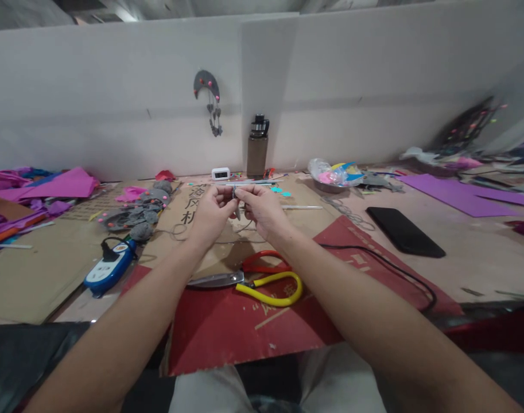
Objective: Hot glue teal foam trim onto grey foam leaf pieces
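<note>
My left hand [213, 209] and my right hand [262, 207] are raised together over the middle of the table, fingertips pinched on a small grey piece [235, 196] between them. A thin thread or wire seems to hang from it toward the cardboard, too fine to be sure. Below my wrists lie scissors [253, 280] with one red and one yellow handle, resting on a red sheet [227, 332].
A blue and white power strip [110, 268] sits at the left, grey felt pieces [136, 213] behind it. A black phone [404, 230] lies at the right, with a black cable [395, 272] nearby. A brown bottle [257, 148] and small white clock [221, 173] stand by the wall. Purple sheets [460, 194] lie far right.
</note>
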Tool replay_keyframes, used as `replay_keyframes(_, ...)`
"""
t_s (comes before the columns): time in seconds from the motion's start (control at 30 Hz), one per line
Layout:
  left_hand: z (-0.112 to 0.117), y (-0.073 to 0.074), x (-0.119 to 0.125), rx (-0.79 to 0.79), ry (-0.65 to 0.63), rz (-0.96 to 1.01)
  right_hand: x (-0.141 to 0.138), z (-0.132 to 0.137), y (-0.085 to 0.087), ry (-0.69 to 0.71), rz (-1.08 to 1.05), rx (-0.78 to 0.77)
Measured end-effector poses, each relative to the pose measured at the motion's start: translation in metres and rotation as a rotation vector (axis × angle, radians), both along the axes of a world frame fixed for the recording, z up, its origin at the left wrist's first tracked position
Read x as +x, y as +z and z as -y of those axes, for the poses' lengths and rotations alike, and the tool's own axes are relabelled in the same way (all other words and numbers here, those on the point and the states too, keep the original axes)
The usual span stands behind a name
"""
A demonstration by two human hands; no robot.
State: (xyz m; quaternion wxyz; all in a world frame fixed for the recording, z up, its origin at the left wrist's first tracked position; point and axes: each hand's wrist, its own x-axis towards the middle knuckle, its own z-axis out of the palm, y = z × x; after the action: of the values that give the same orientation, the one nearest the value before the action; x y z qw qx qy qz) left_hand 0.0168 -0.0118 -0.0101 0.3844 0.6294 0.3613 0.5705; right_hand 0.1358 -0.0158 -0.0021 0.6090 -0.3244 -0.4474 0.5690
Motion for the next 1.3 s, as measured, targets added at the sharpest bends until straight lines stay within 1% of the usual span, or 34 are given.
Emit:
replay_keyframes(0.13, 0.0, -0.001, 0.001, -0.038, -0.029, 0.025, -0.003, 0.0, -0.001, -0.042, -0.003, -0.022)
replay_keyframes(0.27, -0.003, -0.003, 0.001, -0.068, -0.035, 0.102, -0.004, 0.0, -0.003, -0.016, -0.025, -0.019)
replay_keyframes(0.37, -0.005, -0.004, 0.001, -0.082, -0.03, 0.152, -0.005, -0.001, -0.004, -0.005, -0.004, 0.0)
replay_keyframes(0.43, -0.006, -0.004, 0.0, -0.091, -0.022, 0.158, -0.005, -0.002, -0.006, -0.037, 0.037, 0.004)
replay_keyframes(0.5, -0.005, -0.003, -0.001, -0.103, -0.003, 0.139, -0.006, -0.004, -0.008, -0.096, 0.096, 0.016)
replay_keyframes(0.6, -0.002, 0.0, -0.003, -0.133, 0.038, 0.075, -0.006, -0.01, -0.012, -0.195, 0.191, 0.052)
replay_keyframes(0.67, 0.0, 0.003, -0.003, -0.157, 0.036, 0.065, -0.005, -0.014, -0.015, -0.24, 0.243, 0.076)
replay_keyframes(0.83, 0.004, 0.008, -0.001, -0.282, -0.035, 0.194, -0.004, -0.02, -0.02, -0.295, 0.359, 0.129)
replay_keyframes(0.93, 0.002, 0.007, 0.0, -0.325, -0.028, 0.293, -0.005, -0.019, -0.022, -0.299, 0.417, 0.184)
replay_keyframes(1.03, -0.003, 0.004, -0.003, -0.339, 0.0, 0.365, -0.009, -0.017, -0.023, -0.281, 0.474, 0.248)
replay_keyframes(1.1, -0.009, 0.003, -0.007, -0.349, 0.03, 0.386, -0.01, -0.015, -0.024, -0.233, 0.524, 0.276)
replay_keyframes(1.17, -0.015, 0.002, -0.014, -0.338, 0.09, 0.387, -0.008, -0.011, -0.024, -0.113, 0.605, 0.298)
replay_keyframes(1.23, -0.021, 0.003, -0.024, -0.309, 0.102, 0.36, 0.0, -0.007, -0.02, 0.025, 0.724, 0.329)
replay_keyframes(1.27, -0.024, 0.004, -0.03, -0.268, 0.135, 0.367, 0.006, -0.006, -0.017, 0.069, 0.794, 0.353)
replay_keyframes(1.3, -0.026, 0.006, -0.035, -0.228, 0.165, 0.379, 0.014, -0.005, -0.014, 0.062, 0.866, 0.376)
